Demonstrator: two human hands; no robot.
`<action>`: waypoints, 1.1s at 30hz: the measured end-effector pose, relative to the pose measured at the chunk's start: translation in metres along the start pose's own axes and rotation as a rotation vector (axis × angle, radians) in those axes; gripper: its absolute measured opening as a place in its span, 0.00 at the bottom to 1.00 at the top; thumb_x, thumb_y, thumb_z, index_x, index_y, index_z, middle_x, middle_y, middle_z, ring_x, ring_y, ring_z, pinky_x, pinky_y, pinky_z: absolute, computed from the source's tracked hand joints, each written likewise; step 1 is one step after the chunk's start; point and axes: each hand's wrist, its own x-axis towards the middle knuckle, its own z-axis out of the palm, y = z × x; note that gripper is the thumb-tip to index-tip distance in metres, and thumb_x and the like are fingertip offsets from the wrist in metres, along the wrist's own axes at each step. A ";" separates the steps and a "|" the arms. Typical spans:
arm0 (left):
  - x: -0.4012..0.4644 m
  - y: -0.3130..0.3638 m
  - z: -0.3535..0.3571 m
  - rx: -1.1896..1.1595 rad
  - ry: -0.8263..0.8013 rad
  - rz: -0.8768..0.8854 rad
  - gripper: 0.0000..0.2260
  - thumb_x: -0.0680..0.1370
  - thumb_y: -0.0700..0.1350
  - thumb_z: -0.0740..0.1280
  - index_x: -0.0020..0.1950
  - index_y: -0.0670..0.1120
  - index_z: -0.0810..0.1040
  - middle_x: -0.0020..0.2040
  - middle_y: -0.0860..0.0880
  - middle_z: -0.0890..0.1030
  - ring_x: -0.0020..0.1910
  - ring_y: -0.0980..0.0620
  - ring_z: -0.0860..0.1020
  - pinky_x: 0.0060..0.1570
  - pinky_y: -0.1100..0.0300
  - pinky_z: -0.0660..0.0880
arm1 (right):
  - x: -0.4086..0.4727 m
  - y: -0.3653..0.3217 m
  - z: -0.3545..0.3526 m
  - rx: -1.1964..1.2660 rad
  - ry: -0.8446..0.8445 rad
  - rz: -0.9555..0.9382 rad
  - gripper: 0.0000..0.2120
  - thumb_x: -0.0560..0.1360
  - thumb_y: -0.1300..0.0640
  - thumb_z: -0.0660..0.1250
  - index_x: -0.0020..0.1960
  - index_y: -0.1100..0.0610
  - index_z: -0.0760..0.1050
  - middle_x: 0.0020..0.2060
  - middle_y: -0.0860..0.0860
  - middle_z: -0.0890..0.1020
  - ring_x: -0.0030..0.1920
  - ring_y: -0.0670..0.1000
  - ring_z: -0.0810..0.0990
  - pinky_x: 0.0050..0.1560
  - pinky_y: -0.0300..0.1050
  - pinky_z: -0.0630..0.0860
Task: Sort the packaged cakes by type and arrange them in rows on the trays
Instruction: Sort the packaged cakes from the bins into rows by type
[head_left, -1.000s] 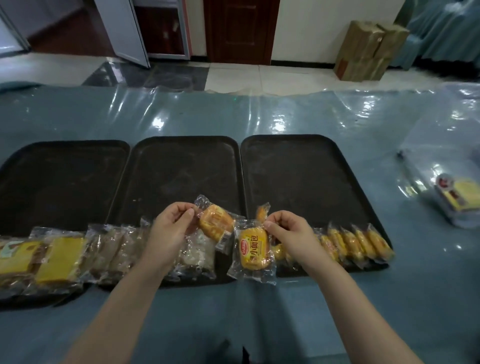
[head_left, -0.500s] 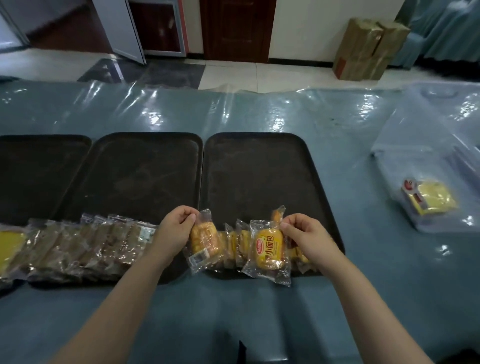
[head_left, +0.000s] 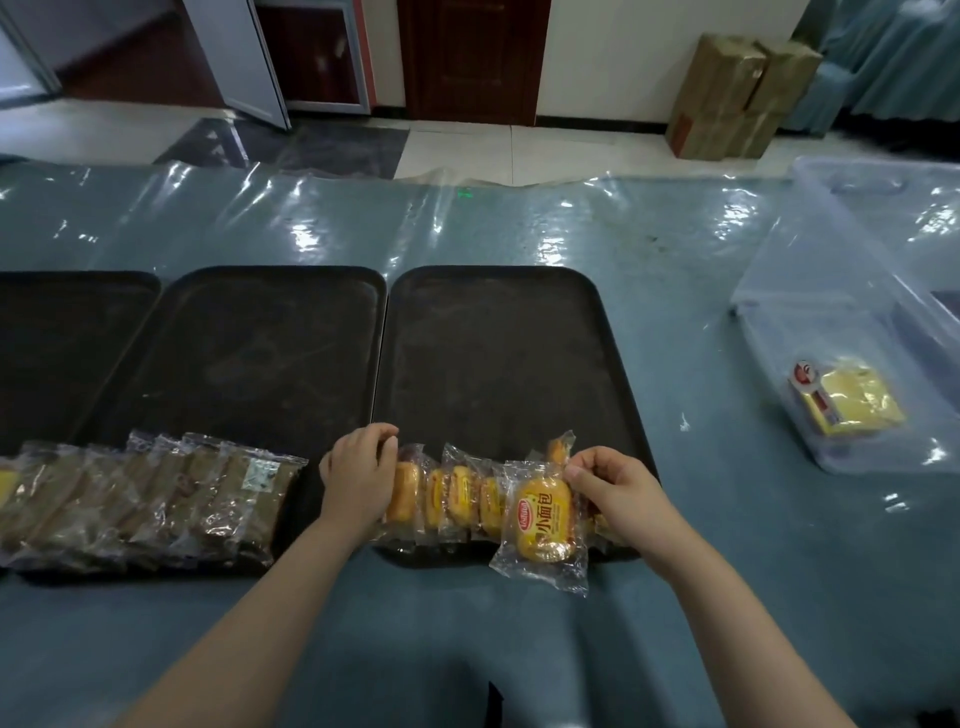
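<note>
Three black trays lie side by side; the right tray (head_left: 498, 364) carries a row of several orange packaged cakes (head_left: 460, 493) along its near edge. My left hand (head_left: 358, 475) holds the leftmost orange cake (head_left: 404, 491) of that row at its wrapper. My right hand (head_left: 615, 483) pinches the wrapper of another orange cake (head_left: 543, 525), which hangs over the tray's front edge. On the middle tray (head_left: 270, 358) lies a row of several brown packaged cakes (head_left: 171, 493).
A clear plastic bin (head_left: 831, 312) at the right holds a yellow packaged cake (head_left: 847, 400). The left tray (head_left: 62, 343) is partly cut off by the frame. Glossy plastic sheeting (head_left: 519, 223) covers the blue table. Cardboard boxes (head_left: 737, 93) stand on the floor beyond.
The view swung right. My left hand lowered its orange cake onto the left end of the row on the right tray. My right hand kept its cake at the near edge.
</note>
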 end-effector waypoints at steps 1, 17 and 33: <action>-0.004 -0.001 0.000 -0.018 0.008 0.021 0.11 0.83 0.49 0.58 0.63 0.52 0.76 0.60 0.53 0.78 0.64 0.51 0.72 0.69 0.45 0.63 | 0.000 0.000 0.000 -0.002 -0.002 0.000 0.07 0.79 0.53 0.66 0.45 0.54 0.79 0.39 0.53 0.85 0.40 0.53 0.84 0.47 0.53 0.82; -0.026 -0.014 0.014 0.253 -0.238 0.169 0.28 0.83 0.61 0.51 0.81 0.52 0.53 0.81 0.51 0.53 0.80 0.52 0.49 0.77 0.48 0.44 | 0.001 -0.004 0.023 -0.031 -0.118 -0.017 0.07 0.80 0.54 0.66 0.49 0.57 0.78 0.44 0.61 0.83 0.38 0.59 0.81 0.45 0.64 0.79; -0.033 0.057 -0.019 -0.657 -0.588 0.088 0.23 0.81 0.45 0.66 0.73 0.63 0.67 0.69 0.59 0.71 0.67 0.57 0.73 0.62 0.54 0.77 | -0.001 -0.011 0.036 0.251 -0.302 -0.056 0.08 0.82 0.58 0.63 0.53 0.59 0.79 0.45 0.56 0.80 0.45 0.53 0.79 0.49 0.47 0.78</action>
